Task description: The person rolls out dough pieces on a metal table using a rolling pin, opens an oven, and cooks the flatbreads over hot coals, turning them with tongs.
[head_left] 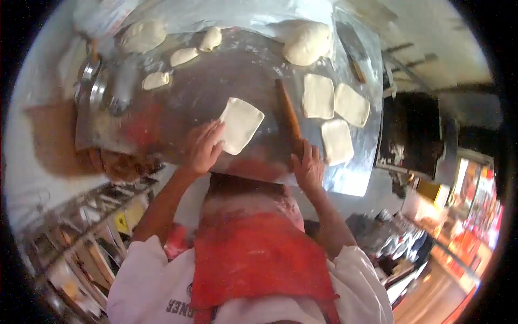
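A flat, four-sided sheet of dough (241, 125) lies near the middle of the metal table (189, 116). My left hand (206, 147) is at its left edge, fingers apart, with the fingertips by the dough. To the right, my right hand (309, 166) is wrapped round the near end of a wooden rolling pin (288, 110), which points away from me. Beyond the pin lie three flat dough pieces: one upright rectangle (318, 96), one slanted (352, 105) and one nearer me (338, 142).
Large dough lumps sit at the back left (143, 36) and back right (307, 44). Small rolled pieces (156, 80) lie on the left, near metal bowls (98, 89). A wide blade with a wooden handle (353, 54) rests at the right back. Racks stand at the lower left.
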Action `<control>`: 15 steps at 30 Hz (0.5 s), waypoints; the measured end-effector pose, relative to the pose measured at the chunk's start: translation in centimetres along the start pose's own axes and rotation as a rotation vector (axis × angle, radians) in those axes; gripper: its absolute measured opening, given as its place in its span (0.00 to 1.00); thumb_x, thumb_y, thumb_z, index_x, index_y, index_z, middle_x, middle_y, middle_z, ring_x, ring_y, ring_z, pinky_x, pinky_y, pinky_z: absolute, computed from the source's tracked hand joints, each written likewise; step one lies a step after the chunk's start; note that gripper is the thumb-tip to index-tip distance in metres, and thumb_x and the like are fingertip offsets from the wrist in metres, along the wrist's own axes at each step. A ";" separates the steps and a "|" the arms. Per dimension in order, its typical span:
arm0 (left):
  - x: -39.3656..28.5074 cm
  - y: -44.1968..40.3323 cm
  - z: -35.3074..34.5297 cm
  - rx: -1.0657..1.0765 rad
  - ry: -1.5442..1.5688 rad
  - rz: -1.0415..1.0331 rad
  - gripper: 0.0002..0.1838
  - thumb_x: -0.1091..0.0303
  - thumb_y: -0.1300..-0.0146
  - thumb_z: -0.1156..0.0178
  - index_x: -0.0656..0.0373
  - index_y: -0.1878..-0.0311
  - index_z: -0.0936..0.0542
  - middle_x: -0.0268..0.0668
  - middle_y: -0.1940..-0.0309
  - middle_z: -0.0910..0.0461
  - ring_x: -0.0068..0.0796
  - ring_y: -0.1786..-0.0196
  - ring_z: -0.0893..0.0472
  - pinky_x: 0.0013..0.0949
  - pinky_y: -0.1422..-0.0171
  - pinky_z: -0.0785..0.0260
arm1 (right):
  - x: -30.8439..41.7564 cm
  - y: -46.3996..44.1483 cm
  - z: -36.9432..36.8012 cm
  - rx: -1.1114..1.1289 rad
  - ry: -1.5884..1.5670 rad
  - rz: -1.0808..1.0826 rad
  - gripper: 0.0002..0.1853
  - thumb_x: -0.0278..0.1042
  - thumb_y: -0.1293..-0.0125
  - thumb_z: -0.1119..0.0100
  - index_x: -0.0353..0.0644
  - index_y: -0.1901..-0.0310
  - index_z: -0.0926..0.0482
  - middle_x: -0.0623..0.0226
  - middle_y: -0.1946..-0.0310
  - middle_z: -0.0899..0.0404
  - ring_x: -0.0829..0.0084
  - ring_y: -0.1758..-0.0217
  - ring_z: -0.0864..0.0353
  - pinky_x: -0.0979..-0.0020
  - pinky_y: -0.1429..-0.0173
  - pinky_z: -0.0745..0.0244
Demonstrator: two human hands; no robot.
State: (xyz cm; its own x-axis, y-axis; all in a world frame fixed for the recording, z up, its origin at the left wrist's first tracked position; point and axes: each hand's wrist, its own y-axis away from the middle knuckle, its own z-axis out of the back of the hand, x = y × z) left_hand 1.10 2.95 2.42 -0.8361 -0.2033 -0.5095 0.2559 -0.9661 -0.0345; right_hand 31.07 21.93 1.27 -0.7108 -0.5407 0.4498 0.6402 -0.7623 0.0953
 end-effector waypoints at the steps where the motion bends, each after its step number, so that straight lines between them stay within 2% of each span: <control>1: 0.5 -2.1 0.5 -0.056 0.103 -0.022 0.26 0.64 0.25 0.41 0.62 0.28 0.27 0.50 0.28 0.27 0.55 0.26 0.28 0.50 0.20 0.38 | 1.2 -0.1 -0.2 0.045 -0.084 -0.094 0.29 0.40 0.31 0.36 0.40 0.32 0.30 0.46 0.47 0.23 0.40 0.48 0.20 0.46 0.43 0.24; 2: 1.4 -4.3 0.3 -0.048 0.131 -0.061 0.27 0.68 0.27 0.39 0.63 0.27 0.28 0.52 0.28 0.28 0.55 0.26 0.29 0.48 0.21 0.36 | 2.6 0.1 -0.5 0.037 -0.138 -0.196 0.25 0.38 0.30 0.36 0.40 0.35 0.28 0.46 0.48 0.24 0.39 0.49 0.21 0.46 0.46 0.24; 3: 2.4 -6.0 -0.1 -0.020 0.154 -0.095 0.27 0.68 0.27 0.39 0.63 0.27 0.28 0.52 0.28 0.28 0.55 0.26 0.29 0.48 0.21 0.36 | 3.8 1.3 -1.0 0.023 -0.129 -0.242 0.25 0.38 0.30 0.36 0.40 0.35 0.28 0.46 0.48 0.24 0.39 0.49 0.21 0.46 0.46 0.24; 5: 3.7 -9.6 -1.0 -0.021 0.178 -0.106 0.29 0.67 0.28 0.38 0.62 0.26 0.29 0.53 0.28 0.28 0.56 0.26 0.28 0.48 0.21 0.36 | 5.7 2.5 -1.8 -0.162 -0.239 -0.259 0.24 0.37 0.30 0.36 0.42 0.35 0.29 0.47 0.49 0.24 0.39 0.48 0.21 0.45 0.48 0.24; 6: 4.2 -10.8 -1.6 -0.004 0.189 -0.136 0.29 0.67 0.28 0.38 0.62 0.26 0.29 0.53 0.28 0.28 0.56 0.26 0.28 0.48 0.21 0.36 | 6.5 3.8 -1.8 -0.215 -0.196 -0.211 0.25 0.40 0.29 0.36 0.45 0.35 0.32 0.49 0.49 0.26 0.40 0.51 0.19 0.44 0.53 0.20; 8: 5.0 -12.1 -3.0 0.023 0.116 -0.063 0.21 0.67 0.30 0.37 0.59 0.35 0.22 0.50 0.37 0.21 0.55 0.34 0.23 0.49 0.30 0.29 | 7.6 6.3 -2.0 -0.164 -0.173 -0.338 0.25 0.39 0.29 0.36 0.45 0.35 0.31 0.49 0.49 0.26 0.40 0.50 0.20 0.44 0.51 0.20; 9: 4.6 -12.7 -2.4 0.041 0.120 -0.086 0.21 0.67 0.30 0.37 0.59 0.35 0.22 0.50 0.37 0.21 0.55 0.34 0.23 0.49 0.30 0.29 | 8.0 7.5 -2.1 -0.093 -0.158 -0.433 0.24 0.38 0.29 0.36 0.46 0.36 0.31 0.49 0.49 0.26 0.40 0.50 0.20 0.45 0.50 0.20; 11: 3.1 -14.1 0.1 0.385 0.034 0.027 0.14 0.67 0.30 0.37 0.58 0.44 0.20 0.51 0.46 0.18 0.58 0.43 0.19 0.52 0.38 0.27 | 7.9 9.5 -3.0 -0.090 -0.158 -0.472 0.24 0.37 0.30 0.36 0.45 0.36 0.31 0.49 0.48 0.26 0.40 0.49 0.20 0.45 0.48 0.21; 12: 2.2 -14.3 0.8 0.397 0.030 0.016 0.14 0.67 0.30 0.37 0.58 0.44 0.20 0.51 0.46 0.18 0.58 0.43 0.19 0.52 0.38 0.27 | 7.7 10.2 -3.7 -0.094 -0.176 -0.494 0.25 0.36 0.31 0.36 0.45 0.36 0.32 0.49 0.47 0.27 0.40 0.49 0.20 0.44 0.48 0.21; 14: 0.8 -13.3 2.1 0.429 0.154 0.057 0.08 0.67 0.29 0.37 0.61 0.53 0.22 0.42 0.53 0.17 0.46 0.48 0.18 0.46 0.43 0.28 | 7.6 10.9 -4.7 -0.091 -0.218 -0.519 0.25 0.35 0.31 0.36 0.46 0.36 0.32 0.48 0.47 0.27 0.40 0.48 0.21 0.44 0.48 0.21; 15: 0.3 -12.7 3.2 0.447 0.137 0.051 0.08 0.67 0.29 0.37 0.61 0.53 0.22 0.42 0.53 0.17 0.46 0.48 0.18 0.46 0.43 0.28 | 7.6 11.1 -5.1 -0.139 -0.245 -0.501 0.25 0.34 0.31 0.37 0.46 0.35 0.33 0.48 0.46 0.27 0.39 0.48 0.21 0.44 0.48 0.21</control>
State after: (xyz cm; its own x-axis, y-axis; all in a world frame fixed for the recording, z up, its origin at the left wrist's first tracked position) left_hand -3.93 14.67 5.49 -0.7486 -0.2588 -0.6104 0.0364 -0.9353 0.3519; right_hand 31.34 7.55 1.24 -0.8187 -0.0156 0.5740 0.1865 -0.9527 0.2401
